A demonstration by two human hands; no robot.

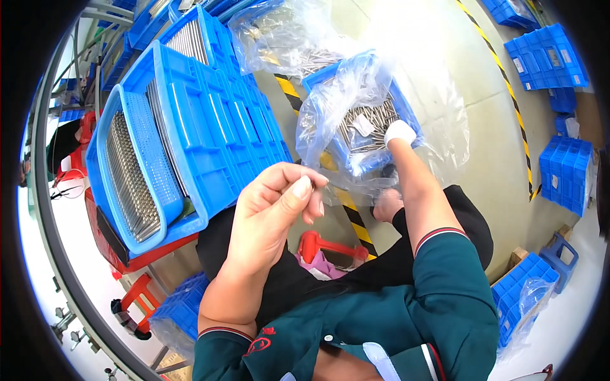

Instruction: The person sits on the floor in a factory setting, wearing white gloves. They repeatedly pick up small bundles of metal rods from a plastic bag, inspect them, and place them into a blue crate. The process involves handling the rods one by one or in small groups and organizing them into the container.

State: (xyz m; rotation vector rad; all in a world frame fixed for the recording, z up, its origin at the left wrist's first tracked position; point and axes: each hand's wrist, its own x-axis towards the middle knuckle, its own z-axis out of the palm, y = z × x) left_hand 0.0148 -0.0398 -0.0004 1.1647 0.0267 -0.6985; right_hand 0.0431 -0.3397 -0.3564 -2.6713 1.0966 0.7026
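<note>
My left hand (pixel 270 213) is raised in front of my lap, its thumb and fingertips pinched together. Whatever may be between them is too small to make out. My right hand (pixel 399 133), in a white glove, reaches down to the right side of a blue crate (pixel 412 108). Loose metal pins (pixel 372 120) lie heaped in that crate, with a white paper slip (pixel 363 125) on top. The gloved fingers are too indistinct to show their grip. Clear plastic film (pixel 324 120) drapes over the crate's left side.
At my left, a light-blue perforated basket (pixel 151 140) with rows of metal pins sits in a stack of blue crates (pixel 216 120). Beyond lies a plastic bag (pixel 279 32) near more pins. A red stool (pixel 327 244) is between my legs. Blue crates (pixel 565 174) line the right.
</note>
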